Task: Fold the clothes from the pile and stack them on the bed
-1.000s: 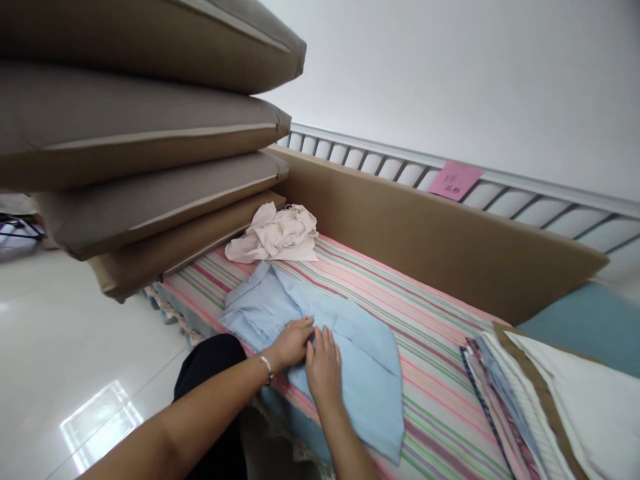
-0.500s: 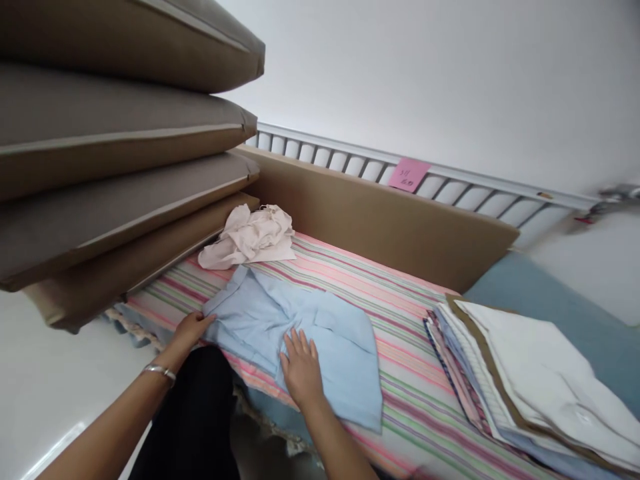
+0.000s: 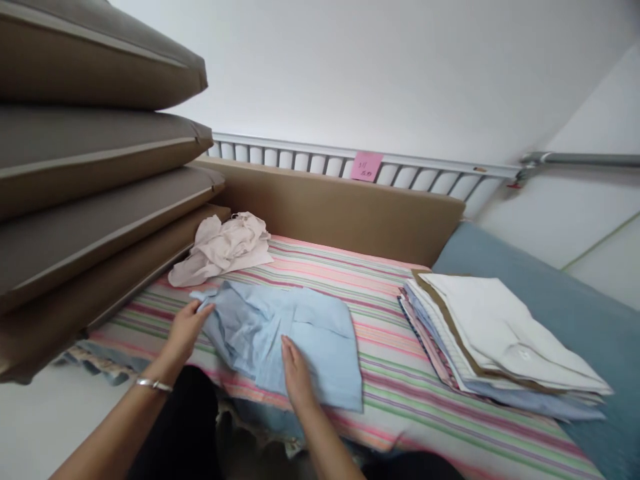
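Note:
A light blue shirt (image 3: pixel 320 320), partly folded, lies on the striped cloth (image 3: pixel 395 347) in front of me. My left hand (image 3: pixel 187 327) pinches the shirt's left end and holds that edge slightly raised, with the fabric bunched beside it. On the middle of the shirt rests my right hand (image 3: pixel 297 373), turned on its side, fingers stretched out and gripping nothing. Creases run across the fabric between my two hands. Just beyond the shirt's left end lies a crumpled pale pink garment (image 3: pixel 225 243).
To the right sits a stack of folded clothes (image 3: pixel 490 327), a white one on top. Brown cushions (image 3: pixel 110 153) are piled high at the left. A brown board (image 3: pixel 340 220) stands along the back, before a radiator (image 3: pixel 285 157) bearing a pink note (image 3: pixel 367 166).
My left hand has lifted and drawn in the shirt's left end, bunching it. My right hand has turned from flat onto its side. The view has swung to the right.

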Available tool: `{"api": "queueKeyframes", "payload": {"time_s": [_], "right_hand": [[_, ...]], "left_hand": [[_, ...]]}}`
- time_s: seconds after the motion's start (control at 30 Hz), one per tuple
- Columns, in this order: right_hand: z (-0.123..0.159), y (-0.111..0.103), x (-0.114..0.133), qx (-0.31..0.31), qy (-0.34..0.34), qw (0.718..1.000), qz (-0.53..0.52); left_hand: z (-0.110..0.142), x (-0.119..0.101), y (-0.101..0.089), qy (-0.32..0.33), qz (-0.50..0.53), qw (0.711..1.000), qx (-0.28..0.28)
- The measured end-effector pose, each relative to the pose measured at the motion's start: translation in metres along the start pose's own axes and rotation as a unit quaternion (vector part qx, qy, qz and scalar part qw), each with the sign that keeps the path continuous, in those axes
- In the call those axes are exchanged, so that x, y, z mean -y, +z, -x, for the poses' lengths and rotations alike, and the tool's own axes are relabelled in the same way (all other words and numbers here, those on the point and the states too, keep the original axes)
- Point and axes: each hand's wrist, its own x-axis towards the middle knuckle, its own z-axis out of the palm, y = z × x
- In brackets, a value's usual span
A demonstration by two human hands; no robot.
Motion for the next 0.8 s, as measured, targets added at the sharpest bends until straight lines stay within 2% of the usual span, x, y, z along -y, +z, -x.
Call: {"api": "queueKeyframes", "payload": {"time_s": [0.07, 0.1, 0.17, 0.2, 0.23, 0.3, 0.37, 0.43, 0.5, 0.53, 0.6, 0.67, 0.73, 0.8], "right_hand": [[-0.001, -0.018, 0.006, -0.016, 0.069, 0.985, -0.158], [-0.001, -0.03, 0.009, -0.023, 0.1, 0.967, -0.232], [0.0, -0.058, 0.015, -0.041, 0.144, 0.922, -0.358], [0.002, -0.072, 0.016, -0.051, 0.157, 0.899, -0.406], [0.003, -0.086, 0.016, -0.06, 0.167, 0.879, -0.443], [0.006, -0.109, 0.013, -0.076, 0.184, 0.85, -0.487], [0.009, -0.123, 0.006, -0.083, 0.2, 0.845, -0.49], [0.011, -0.127, -0.003, -0.083, 0.204, 0.859, -0.462], [0.009, -0.124, -0.011, -0.077, 0.2, 0.885, -0.414], [0.007, -0.122, -0.014, -0.075, 0.197, 0.902, -0.377], [-0.001, -0.117, -0.018, -0.083, 0.182, 0.945, -0.257], [-0.01, -0.113, -0.019, -0.109, 0.154, 0.979, -0.076], [-0.018, -0.113, -0.019, -0.134, 0.132, 0.98, 0.072], [-0.022, -0.116, -0.017, -0.144, 0.128, 0.972, 0.131]], "left_hand": [[0.01, -0.042, 0.029, 0.117, -0.097, 0.987, 0.058], [0.02, -0.063, 0.048, 0.173, -0.157, 0.968, 0.089], [0.048, -0.097, 0.092, 0.262, -0.273, 0.91, 0.167], [0.064, -0.107, 0.115, 0.298, -0.323, 0.872, 0.214], [0.082, -0.112, 0.137, 0.331, -0.365, 0.825, 0.276], [0.113, -0.107, 0.172, 0.374, -0.408, 0.744, 0.374], [0.133, -0.089, 0.19, 0.372, -0.402, 0.704, 0.453], [0.14, -0.067, 0.191, 0.352, -0.356, 0.704, 0.504], [0.134, -0.048, 0.181, 0.334, -0.298, 0.741, 0.501], [0.128, -0.041, 0.174, 0.33, -0.273, 0.77, 0.473], [0.114, -0.026, 0.159, 0.334, -0.241, 0.829, 0.379], [0.101, -0.01, 0.148, 0.349, -0.242, 0.864, 0.27], [0.093, 0.009, 0.141, 0.356, -0.282, 0.868, 0.201], [0.094, 0.027, 0.138, 0.349, -0.341, 0.851, 0.193]]}}
